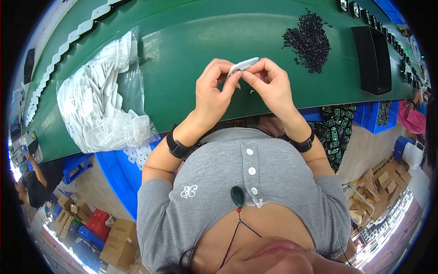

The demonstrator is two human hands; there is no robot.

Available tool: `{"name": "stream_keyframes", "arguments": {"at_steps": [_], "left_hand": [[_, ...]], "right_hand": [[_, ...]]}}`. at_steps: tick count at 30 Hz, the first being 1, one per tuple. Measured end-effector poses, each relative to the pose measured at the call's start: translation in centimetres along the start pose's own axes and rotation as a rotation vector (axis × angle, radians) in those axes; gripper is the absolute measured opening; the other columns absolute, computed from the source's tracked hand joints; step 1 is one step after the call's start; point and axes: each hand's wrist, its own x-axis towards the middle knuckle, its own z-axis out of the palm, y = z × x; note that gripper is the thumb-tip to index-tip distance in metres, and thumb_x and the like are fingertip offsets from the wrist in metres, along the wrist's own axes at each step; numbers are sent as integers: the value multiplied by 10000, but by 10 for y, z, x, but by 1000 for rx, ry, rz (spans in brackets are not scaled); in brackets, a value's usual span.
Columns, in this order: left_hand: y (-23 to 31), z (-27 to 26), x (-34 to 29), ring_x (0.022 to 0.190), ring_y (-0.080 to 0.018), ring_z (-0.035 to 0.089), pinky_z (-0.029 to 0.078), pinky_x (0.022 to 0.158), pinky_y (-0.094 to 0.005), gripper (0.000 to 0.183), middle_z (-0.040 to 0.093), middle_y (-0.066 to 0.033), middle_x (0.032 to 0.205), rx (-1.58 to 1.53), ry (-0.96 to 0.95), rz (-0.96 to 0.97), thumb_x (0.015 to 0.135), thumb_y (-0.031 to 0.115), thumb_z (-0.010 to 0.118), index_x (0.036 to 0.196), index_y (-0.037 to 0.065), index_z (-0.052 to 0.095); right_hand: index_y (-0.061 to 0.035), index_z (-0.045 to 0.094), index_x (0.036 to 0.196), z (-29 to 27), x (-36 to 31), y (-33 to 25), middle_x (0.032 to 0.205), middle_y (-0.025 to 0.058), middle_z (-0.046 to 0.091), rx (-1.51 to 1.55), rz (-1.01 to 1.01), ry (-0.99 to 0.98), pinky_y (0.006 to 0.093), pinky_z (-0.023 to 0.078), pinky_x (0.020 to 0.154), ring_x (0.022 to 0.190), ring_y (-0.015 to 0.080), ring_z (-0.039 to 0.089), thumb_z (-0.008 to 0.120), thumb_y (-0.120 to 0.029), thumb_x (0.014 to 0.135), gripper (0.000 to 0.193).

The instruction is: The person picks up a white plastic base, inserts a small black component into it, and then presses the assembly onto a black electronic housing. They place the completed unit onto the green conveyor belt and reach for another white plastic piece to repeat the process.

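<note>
Above the near part of the green table, both my hands grip one white plastic cover (pixel 243 65), held tilted. My left hand (pixel 213 86) pinches its left end between thumb and fingers. My right hand (pixel 270 84) has thumb and fingers closed on its right end. A tiny white piece (pixel 251 92) lies on the table just below the fingers. To the left rests a clear plastic bag (pixel 139 77) full of similar white covers (pixel 91 91). Right of my hands is a heap of small black parts (pixel 310 41).
A black box (pixel 372 59) stands at the table's right. Rows of white covers (pixel 73 36) and circuit boards (pixel 365 16) line the far edges. Blue bins (pixel 116 176) sit below the table edge, and green circuit boards (pixel 335 132) are piled at right. Co-workers sit at both sides.
</note>
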Motion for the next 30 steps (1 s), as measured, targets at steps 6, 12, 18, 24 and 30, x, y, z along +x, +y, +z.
{"name": "stream_keyframes", "arguments": {"at_steps": [6,12,18,24,30], "left_hand": [[4,-7,-2,736,-129,623,512,697,-239,72,629,-98,924,-236,-38,-209,939,19,581,986,-34,568],[6,-11,-2,742,-128,631,520,705,-249,103,648,-95,898,-275,-97,-306,947,55,588,995,-34,569],[8,-11,-5,752,-128,632,523,709,-245,103,652,-92,916,-163,-118,-277,944,61,595,994,-27,578],[10,-14,-4,778,-155,652,535,738,-270,245,654,-101,961,-268,-175,-320,978,80,529,1177,-60,552],[4,-13,10,696,-166,653,533,665,-263,240,665,-133,892,-242,-61,-375,994,88,490,1200,-34,496]], "right_hand": [[-67,599,960,-6,-4,-6,990,-3,548,-320,-256,184,209,373,674,822,59,468,799,-148,767,290],[-64,581,1022,-8,-1,-4,1001,-3,576,-394,-247,41,229,377,700,834,67,480,780,-177,788,328],[-56,526,952,-8,-2,-2,899,-1,562,-200,-31,-59,215,386,686,780,64,487,746,-135,822,266],[-52,489,939,-11,0,-2,871,5,540,-130,-36,-75,223,425,680,779,66,506,738,-105,829,277],[-39,494,1073,-20,12,3,913,27,562,103,50,-136,222,451,691,811,83,533,730,-98,843,335]]}}
